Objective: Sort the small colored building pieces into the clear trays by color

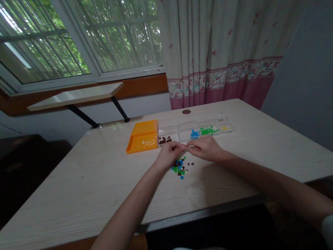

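My left hand [171,154] and my right hand [204,148] meet at the fingertips above the table, fingers pinched together. Whatever lies between the fingertips is too small to make out. Just below them is a loose pile of small blue, green and brown pieces [179,168]. Behind my hands stands an orange tray [142,128] with white pieces [148,143] in its front part. To its right, clear plastic compartments [187,127] hold brown pieces [165,140], blue pieces [194,133], green pieces [208,130] and a few yellow pieces [225,128].
The pale wooden table [100,185] spans the view. A small raised shelf [77,96] on black brackets stands at its back left. A round dark disc [186,112] sits near the back edge, before the curtain [205,52] and window.
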A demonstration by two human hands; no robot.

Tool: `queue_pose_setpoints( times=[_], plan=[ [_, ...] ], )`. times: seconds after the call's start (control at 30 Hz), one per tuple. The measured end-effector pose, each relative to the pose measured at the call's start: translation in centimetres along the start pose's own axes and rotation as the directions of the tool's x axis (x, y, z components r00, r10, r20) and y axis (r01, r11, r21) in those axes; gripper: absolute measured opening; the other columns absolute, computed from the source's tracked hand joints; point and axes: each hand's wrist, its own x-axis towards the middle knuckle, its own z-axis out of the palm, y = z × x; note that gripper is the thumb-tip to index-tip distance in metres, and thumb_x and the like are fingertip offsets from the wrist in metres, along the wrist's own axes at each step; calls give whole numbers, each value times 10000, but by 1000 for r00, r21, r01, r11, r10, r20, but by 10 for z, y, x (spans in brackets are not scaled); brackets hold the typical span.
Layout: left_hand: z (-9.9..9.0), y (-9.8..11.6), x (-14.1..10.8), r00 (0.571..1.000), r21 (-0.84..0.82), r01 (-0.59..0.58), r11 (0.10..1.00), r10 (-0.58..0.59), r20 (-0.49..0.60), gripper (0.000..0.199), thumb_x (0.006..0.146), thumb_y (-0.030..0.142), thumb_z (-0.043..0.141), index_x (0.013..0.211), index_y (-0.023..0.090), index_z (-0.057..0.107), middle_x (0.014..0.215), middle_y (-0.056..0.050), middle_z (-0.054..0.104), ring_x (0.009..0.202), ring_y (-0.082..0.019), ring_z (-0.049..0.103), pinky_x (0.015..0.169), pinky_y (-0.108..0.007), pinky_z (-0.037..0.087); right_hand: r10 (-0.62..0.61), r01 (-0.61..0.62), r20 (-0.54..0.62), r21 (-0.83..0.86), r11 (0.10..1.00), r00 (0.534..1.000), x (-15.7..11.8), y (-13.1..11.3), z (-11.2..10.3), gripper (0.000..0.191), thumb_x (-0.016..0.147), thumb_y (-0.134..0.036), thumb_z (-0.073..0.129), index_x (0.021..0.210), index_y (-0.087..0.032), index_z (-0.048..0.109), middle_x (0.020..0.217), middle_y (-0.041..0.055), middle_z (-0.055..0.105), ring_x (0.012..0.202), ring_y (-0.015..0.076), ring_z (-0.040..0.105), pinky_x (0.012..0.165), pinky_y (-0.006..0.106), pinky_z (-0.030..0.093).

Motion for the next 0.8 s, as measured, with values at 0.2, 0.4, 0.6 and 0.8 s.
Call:
queue_pose_setpoints(
  times=[0.2, 0.4, 0.6, 0.8],
  plan=[
    [0, 0, 0, 1000, 28, 10, 1000, -9, -8, 322, 667, 394, 636, 758, 89, 686, 651, -50, 637, 590, -118, 515, 563, -222, 379, -65, 64, -8, -30, 997, 998, -2, 3, 0, 247, 846, -326, 453, 852, -208, 669, 698, 28, 684, 609, 117, 587, 639, 225, 359],
    [0, -3, 1, 1000, 14, 6, 1000, -6, -3, 341, 662, 396, 646, 765, 73, 684, 640, -50, 633, 568, -110, 506, 554, -220, 376, -39, 40, 17, -55, 998, 999, 1, -2, -2, 232, 830, -302, 458, 856, -208, 667, 657, 25, 668, 589, 114, 568, 627, 219, 358],
    [2, 6, -3, 999, -35, -25, 999, 26, 42, 356, 673, 380, 637, 862, 82, 681, 744, -73, 664, 643, -136, 546, 606, -237, 405, 73, -71, -29, 52, 996, 997, 1, -1, 0, 194, 793, -307, 501, 824, -210, 667, 535, -16, 590, 504, 92, 514, 581, 201, 350],
    [-6, 10, -4, 994, 419, -55, 906, 91, -65, 238, 734, 284, 541, 833, 120, 682, 721, -52, 655, 605, -134, 523, 579, -231, 391, 134, -137, 78, 42, 990, 988, 2, 2, -1, 173, 794, -297, 509, 838, -209, 651, 543, -20, 577, 516, 98, 513, 550, 202, 326]
  ],
)
